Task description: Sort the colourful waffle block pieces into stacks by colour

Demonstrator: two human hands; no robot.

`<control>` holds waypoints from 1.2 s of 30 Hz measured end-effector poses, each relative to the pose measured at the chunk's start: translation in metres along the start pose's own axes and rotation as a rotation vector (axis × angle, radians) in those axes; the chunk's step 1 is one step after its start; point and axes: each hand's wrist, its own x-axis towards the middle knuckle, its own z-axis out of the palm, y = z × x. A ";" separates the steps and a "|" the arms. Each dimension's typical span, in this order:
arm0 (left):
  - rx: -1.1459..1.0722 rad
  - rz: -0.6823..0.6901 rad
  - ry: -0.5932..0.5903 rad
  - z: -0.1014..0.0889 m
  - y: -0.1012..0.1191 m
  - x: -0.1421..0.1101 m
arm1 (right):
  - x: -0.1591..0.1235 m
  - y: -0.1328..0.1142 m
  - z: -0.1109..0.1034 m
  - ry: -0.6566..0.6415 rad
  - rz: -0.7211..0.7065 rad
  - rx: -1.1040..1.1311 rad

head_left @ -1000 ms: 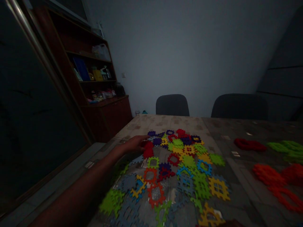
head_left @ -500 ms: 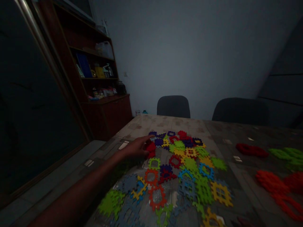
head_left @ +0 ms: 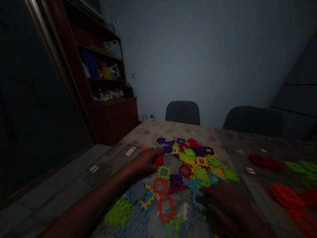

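Note:
At the left side of a spread of notched plastic building tiles, my left hand (head_left: 145, 161) is closed on red tiles (head_left: 158, 159), its fingers and thumb at their near side. Beside it lies a lime square frame tile (head_left: 163, 172), with an orange frame tile (head_left: 160, 186) nearer to me. My right hand (head_left: 226, 201), dark and somewhat blurred, reaches in from the lower right, fingers stretched and apart. Its fingertips are at the grey-blue tiles (head_left: 196, 197), close to a light-blue tile (head_left: 194, 183); contact is hard to make out. The right palm hides several tiles.
More tiles are grouped at right: red (head_left: 264, 162), lime (head_left: 303, 168) and orange (head_left: 284, 196). Two dark chairs (head_left: 182, 112) stand behind the patterned table (head_left: 138, 134). A wooden shelf cabinet (head_left: 111, 122) is at the far left.
My right hand has come in from the lower right over the grey-blue and green tiles. My left hand's fingers have drawn closer around the red tiles. An orange piece now shows behind the left hand.

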 end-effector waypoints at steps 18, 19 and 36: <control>-0.151 -0.018 0.175 -0.069 -0.035 -0.013 | 0.238 -0.011 0.109 -0.523 -0.100 -0.077; -0.151 -0.012 0.171 -0.069 -0.032 -0.014 | 0.239 -0.013 0.108 -0.531 -0.097 -0.091; -0.082 0.475 -0.009 -0.034 0.124 -0.095 | 0.041 -0.011 -0.030 -0.146 0.093 0.009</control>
